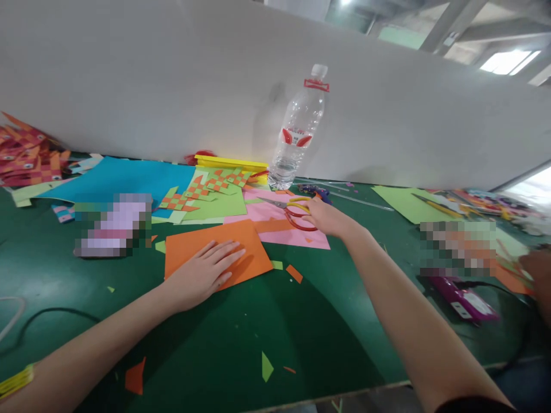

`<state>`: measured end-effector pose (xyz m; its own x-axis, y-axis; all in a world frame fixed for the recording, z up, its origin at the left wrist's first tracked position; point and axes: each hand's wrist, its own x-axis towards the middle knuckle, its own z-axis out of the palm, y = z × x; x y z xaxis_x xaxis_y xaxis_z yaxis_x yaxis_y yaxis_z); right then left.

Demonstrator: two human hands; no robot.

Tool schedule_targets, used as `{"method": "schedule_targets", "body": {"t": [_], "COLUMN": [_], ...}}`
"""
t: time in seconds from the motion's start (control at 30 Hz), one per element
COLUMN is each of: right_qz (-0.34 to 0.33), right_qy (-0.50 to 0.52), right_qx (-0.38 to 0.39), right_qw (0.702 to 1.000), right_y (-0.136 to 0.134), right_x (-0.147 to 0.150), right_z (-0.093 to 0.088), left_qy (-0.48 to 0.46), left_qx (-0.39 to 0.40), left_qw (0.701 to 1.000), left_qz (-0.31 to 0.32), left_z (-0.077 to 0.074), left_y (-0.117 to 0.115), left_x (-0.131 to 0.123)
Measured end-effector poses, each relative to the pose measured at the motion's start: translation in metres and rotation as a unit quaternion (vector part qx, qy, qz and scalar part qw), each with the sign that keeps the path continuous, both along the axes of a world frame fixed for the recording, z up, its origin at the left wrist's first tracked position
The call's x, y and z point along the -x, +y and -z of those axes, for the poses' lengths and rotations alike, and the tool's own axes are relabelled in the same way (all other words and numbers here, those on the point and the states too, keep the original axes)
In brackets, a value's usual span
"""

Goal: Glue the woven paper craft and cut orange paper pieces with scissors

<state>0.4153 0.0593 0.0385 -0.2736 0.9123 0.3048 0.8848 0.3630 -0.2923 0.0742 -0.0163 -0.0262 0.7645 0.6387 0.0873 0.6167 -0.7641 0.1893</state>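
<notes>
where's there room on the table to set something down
The widest bare patch of table lies between the orange sheet and right forearm, with scraps to its left. A narrower one lies between that forearm and the purple device. It's crowded toward the wall: bottle, scissors, blue sheet.

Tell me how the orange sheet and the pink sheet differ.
The orange sheet lies nearer the person; the pink sheet lies farther off and to the right. The left hand rests flat on the orange sheet, while scissors, with the right hand at their handles, are over the pink sheet. Both are partly covered on the green table.
</notes>
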Motion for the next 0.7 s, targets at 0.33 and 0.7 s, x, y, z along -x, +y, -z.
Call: {"method": "schedule_targets", "body": {"t": [0.33, 0.7], "right_qz": [0.021, 0.087], "right_qy": [0.146, 0.058], "right_qx": [0.12, 0.012], "right_qw": [0.982, 0.994], "right_y": [-0.075, -0.081], "right_x": [0.015, 0.068], "right_z": [0.012, 0.059], "left_qy": [-0.035, -0.03], "left_qx": [-0.013, 0.0], "left_qw": [0.998, 0.999], "left_qz": [-0.054, -0.045], "left_z": [-0.005, -0.003], "left_y": [-0.006, -0.003], "left_x": [0.004, -0.001]}}
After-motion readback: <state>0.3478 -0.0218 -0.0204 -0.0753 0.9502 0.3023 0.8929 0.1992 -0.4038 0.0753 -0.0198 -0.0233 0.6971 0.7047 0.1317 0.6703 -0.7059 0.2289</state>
